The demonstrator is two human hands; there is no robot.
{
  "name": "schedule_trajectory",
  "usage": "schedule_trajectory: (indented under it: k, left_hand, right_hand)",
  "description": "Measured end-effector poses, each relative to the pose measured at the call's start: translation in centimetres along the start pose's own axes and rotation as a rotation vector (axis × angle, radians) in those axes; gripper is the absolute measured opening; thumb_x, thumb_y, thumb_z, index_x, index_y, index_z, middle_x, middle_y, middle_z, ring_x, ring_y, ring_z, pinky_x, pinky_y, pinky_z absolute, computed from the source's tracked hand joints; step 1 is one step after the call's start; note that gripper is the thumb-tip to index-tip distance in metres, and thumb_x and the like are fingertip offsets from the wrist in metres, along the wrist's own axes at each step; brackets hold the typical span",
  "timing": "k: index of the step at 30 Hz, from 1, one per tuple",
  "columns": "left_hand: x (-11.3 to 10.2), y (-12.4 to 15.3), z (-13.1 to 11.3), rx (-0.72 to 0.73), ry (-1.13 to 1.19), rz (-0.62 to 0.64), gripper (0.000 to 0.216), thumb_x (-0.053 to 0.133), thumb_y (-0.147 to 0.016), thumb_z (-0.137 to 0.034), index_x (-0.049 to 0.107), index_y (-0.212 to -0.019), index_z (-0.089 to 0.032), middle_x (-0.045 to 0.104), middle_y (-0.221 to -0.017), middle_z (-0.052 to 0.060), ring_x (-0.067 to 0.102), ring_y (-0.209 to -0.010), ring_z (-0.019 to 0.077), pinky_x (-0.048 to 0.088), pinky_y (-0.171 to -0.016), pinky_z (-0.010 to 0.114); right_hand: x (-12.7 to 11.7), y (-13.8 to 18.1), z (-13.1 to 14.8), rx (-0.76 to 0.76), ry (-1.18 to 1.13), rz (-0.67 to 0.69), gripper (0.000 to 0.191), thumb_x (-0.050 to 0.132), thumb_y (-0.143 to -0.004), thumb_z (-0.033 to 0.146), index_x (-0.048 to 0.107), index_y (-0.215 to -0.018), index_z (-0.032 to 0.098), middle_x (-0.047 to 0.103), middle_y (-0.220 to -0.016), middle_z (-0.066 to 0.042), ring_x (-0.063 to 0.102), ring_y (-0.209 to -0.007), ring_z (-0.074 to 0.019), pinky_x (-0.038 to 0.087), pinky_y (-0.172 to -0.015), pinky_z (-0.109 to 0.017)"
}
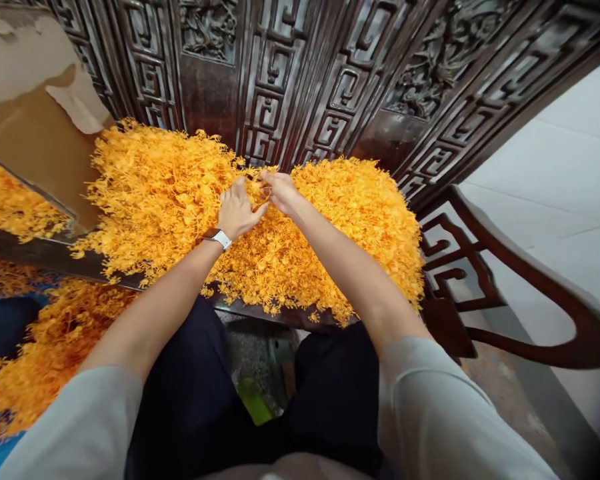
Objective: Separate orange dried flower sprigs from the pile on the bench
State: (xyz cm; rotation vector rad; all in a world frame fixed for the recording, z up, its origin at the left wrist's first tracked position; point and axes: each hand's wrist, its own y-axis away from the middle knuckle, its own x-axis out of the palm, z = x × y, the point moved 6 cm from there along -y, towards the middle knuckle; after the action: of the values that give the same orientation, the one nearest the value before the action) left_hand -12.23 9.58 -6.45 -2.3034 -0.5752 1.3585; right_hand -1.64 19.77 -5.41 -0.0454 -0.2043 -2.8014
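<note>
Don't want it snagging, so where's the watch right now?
In the head view, left of centre, the watch is strapped at the wrist of the left hand, with orange sprigs to either side.

Dark, glossy wooden backrest (pixel 205 90) rises along rear edge of bench seat (pixel 45 255), carved with squared scroll fretwork and deeper relief panels. Curved openwork armrest (pixel 535 283) at seat's right end. Beyond it, pale surface (pixel 570 193) with thin seams, probably tiled; wall or floor hard to judge. Grey speckled floor (pixel 250 340) below front edge. Whitish highlights on polished wood.
</note>
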Motion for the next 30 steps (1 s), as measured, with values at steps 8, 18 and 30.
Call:
schedule_trajectory:
  k: [8,18,30]
  left_hand:
    - [-0.6,-0.5,1.4,0.069,0.083,0.149,0.094,0.053,-0.091,-0.077,0.039,-0.156,-0.011,0.051,-0.153,0.029,0.047,-0.143,0.0445,0.034,-0.120,0.058]
    - [-0.4,-1.3,4.7,0.005,-0.090,0.219,0.065,0.059,-0.088,-0.040,0.055,-0.144,-0.006,0.067,-0.129,0.028,0.050,-0.128,0.0471,0.037,-0.109,0.065]
    - [-1.9,2.1,-18.5,0.106,1.035,0.331,0.050,0.044,-0.103,-0.064,0.062,-0.130,-0.027,0.071,-0.128,0.010,0.069,-0.118,0.0255,0.057,-0.095,0.042]
  right_hand:
    - [-8.2,2.6,8.6,-0.267,-0.124,-0.192,0.048,0.065,-0.101,0.053,0.036,-0.075,0.025,0.036,-0.057,0.010,0.025,-0.045,-0.0066,0.024,-0.047,-0.022]
    - [-16.7,17.7,17.9,-0.531,-0.240,-0.021,0.063,0.022,-0.111,0.039,0.039,-0.057,0.012,0.045,-0.057,0.009,0.025,-0.045,0.0054,0.014,-0.049,-0.026]
    - [-13.3,23.1,7.3,-0.410,-0.098,-0.107,0.042,0.086,-0.080,0.054,0.064,-0.096,0.023,0.063,-0.084,0.000,0.049,-0.062,-0.0091,0.045,-0.055,-0.027]
